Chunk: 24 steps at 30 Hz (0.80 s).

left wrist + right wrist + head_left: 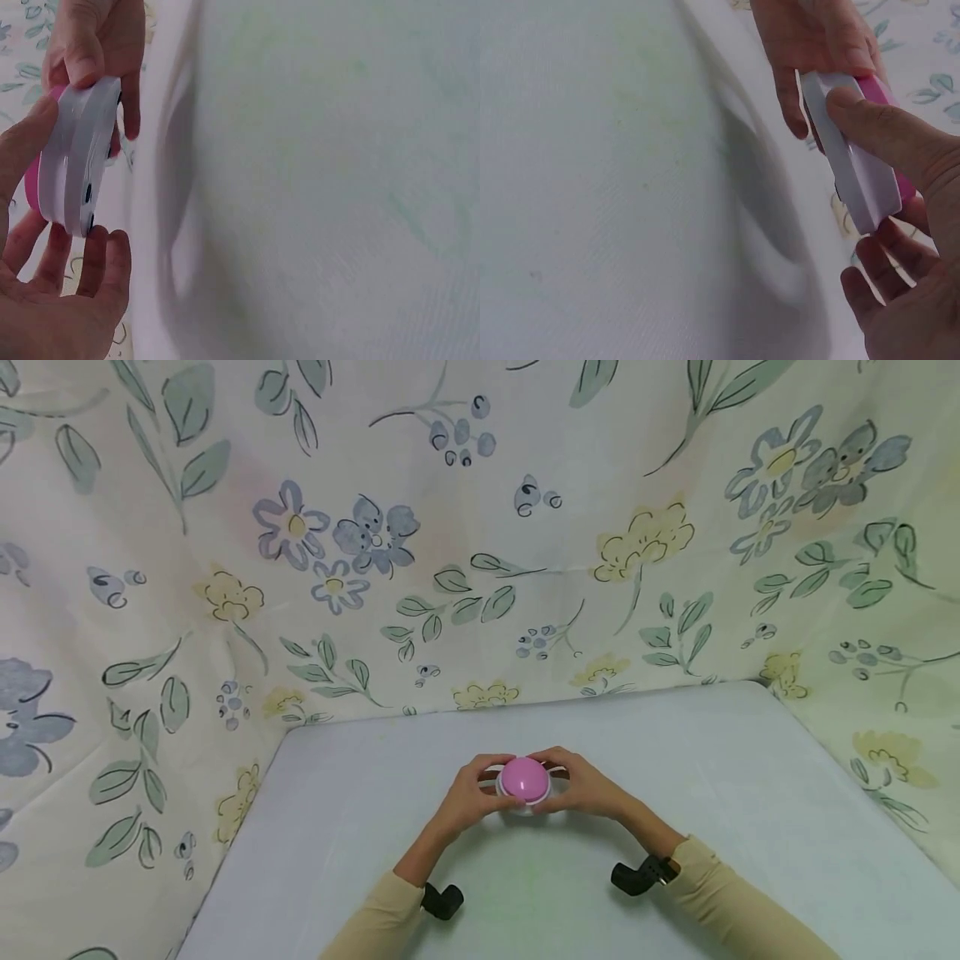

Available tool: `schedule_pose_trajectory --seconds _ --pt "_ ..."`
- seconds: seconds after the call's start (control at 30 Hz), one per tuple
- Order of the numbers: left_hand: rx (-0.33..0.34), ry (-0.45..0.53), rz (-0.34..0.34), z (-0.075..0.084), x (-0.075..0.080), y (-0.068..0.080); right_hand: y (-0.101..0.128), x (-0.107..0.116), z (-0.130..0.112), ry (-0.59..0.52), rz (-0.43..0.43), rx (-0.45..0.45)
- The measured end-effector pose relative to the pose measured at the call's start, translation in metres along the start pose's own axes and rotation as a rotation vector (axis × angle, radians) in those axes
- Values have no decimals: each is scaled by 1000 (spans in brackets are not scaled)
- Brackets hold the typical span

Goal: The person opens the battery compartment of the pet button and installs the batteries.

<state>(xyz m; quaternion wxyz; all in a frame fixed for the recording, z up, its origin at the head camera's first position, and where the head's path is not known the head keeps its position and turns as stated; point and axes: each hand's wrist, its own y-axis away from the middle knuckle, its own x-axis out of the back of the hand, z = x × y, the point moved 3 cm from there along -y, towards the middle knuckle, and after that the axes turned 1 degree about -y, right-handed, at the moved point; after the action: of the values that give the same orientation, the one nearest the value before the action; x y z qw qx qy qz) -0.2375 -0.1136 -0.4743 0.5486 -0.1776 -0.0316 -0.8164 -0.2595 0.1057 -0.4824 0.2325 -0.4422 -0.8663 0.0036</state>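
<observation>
Pink-domed case (524, 779) held by both hands above tablecloth (750, 793).

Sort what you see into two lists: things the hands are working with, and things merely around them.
In use:
- pink and white round gadget, lifted off the table
- left hand, gripping its left side
- right hand, gripping its right side

Merely around:
- pale table surface
- floral cloth backdrop

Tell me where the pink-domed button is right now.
In the head view the pink-domed button sits mid-table, gripped between the left hand and right hand, lifted above the pale tablecloth.
</observation>
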Motion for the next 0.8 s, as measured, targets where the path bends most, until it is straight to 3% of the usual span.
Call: schedule_pose_trajectory --seconds 0.23,0.47,0.8 --pt "-26 -98 -31 -11 1 -4 2 1 8 67 -11 20" --pt "31 -172 -37 -22 -4 -5 3 -4 20 118 -34 13" --pt "70 -204 -91 -17 -2 0 7 -6 16 171 -44 -31"
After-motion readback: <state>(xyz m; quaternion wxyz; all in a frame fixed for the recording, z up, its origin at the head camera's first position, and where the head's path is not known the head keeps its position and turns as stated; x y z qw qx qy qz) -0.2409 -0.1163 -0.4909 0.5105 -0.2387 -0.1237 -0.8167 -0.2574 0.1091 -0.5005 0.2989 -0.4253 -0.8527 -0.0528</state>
